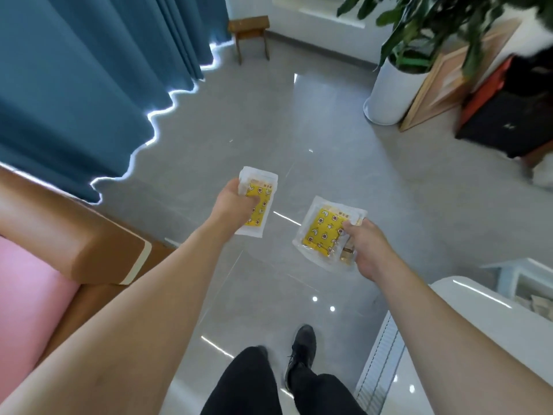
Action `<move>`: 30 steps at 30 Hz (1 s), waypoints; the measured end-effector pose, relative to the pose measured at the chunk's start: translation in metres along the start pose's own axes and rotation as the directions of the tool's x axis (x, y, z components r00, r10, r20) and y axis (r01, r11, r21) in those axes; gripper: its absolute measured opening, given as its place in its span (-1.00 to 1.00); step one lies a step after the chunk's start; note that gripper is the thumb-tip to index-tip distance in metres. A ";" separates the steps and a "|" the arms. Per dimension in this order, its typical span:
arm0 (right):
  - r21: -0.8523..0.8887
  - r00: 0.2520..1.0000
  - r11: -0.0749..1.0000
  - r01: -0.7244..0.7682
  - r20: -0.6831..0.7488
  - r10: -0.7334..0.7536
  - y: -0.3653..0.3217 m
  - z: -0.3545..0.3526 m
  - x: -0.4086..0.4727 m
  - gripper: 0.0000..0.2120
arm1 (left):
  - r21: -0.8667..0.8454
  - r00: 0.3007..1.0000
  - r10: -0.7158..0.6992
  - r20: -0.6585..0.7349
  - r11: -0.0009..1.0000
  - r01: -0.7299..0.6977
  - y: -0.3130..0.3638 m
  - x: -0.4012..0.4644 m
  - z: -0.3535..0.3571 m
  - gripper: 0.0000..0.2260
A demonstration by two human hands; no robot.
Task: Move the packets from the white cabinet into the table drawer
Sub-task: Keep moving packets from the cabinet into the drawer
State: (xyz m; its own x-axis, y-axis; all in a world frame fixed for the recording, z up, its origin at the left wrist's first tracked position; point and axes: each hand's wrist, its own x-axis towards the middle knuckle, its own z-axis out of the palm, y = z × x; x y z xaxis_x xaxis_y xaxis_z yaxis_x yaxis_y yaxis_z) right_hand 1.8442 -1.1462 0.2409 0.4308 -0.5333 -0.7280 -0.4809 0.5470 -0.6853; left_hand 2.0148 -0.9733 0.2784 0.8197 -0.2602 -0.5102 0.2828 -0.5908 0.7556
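Note:
My left hand (235, 202) grips a clear packet with a yellow patterned insert (259, 209), held out over the grey floor at mid-frame. My right hand (366, 250) pinches a stack of similar yellow packets (324, 232) by its right edge, a little lower and to the right. Both arms are stretched forward. A white piece of furniture (466, 322) with an open compartment (532, 292) holding pale items sits at the lower right. No table drawer shows in this view.
A brown and pink sofa (59, 250) fills the lower left under a teal curtain (89, 70). A small wooden stool (250, 31) stands at the far wall. A white planter (389, 94), a wooden frame (443, 82) and a black box (502, 121) crowd the right. My feet stand on glossy grey tiles (269, 130).

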 end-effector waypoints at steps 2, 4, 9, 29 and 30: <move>0.015 1.000 1.000 -0.001 -0.003 0.001 -0.027 -0.006 0.020 -0.89 | 0.001 1.000 0.011 0.012 1.000 -0.011 0.024 0.025 0.013 -0.77; 0.025 1.000 1.000 -0.003 -0.012 0.003 -0.051 -0.011 0.040 -0.90 | -0.001 0.999 0.019 0.026 1.000 -0.019 0.048 0.052 0.026 -0.76; 0.068 0.996 0.998 0.015 -0.092 -0.009 -0.111 -0.027 0.099 -0.91 | 0.004 0.991 0.056 0.122 0.998 -0.056 0.117 0.124 0.074 -0.75; 0.385 0.975 0.923 -0.005 -0.204 0.090 -0.270 -0.253 0.288 -0.87 | 0.327 0.912 0.168 0.375 0.896 -0.300 0.363 0.253 0.386 -0.71; 0.410 0.969 0.912 -0.003 -0.223 0.103 -0.274 -0.265 0.296 -0.86 | 0.336 0.903 0.165 0.397 0.889 -0.310 0.373 0.256 0.403 -0.72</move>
State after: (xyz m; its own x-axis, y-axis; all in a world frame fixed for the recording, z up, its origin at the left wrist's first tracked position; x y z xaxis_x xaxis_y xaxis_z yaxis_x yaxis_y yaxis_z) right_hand 1.9006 -1.6252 0.2183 0.1979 -0.6042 -0.7719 -0.1273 0.7649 -0.6314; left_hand 2.1291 -1.5681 0.2636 0.5893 -0.6356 -0.4988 -0.1706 -0.7013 0.6921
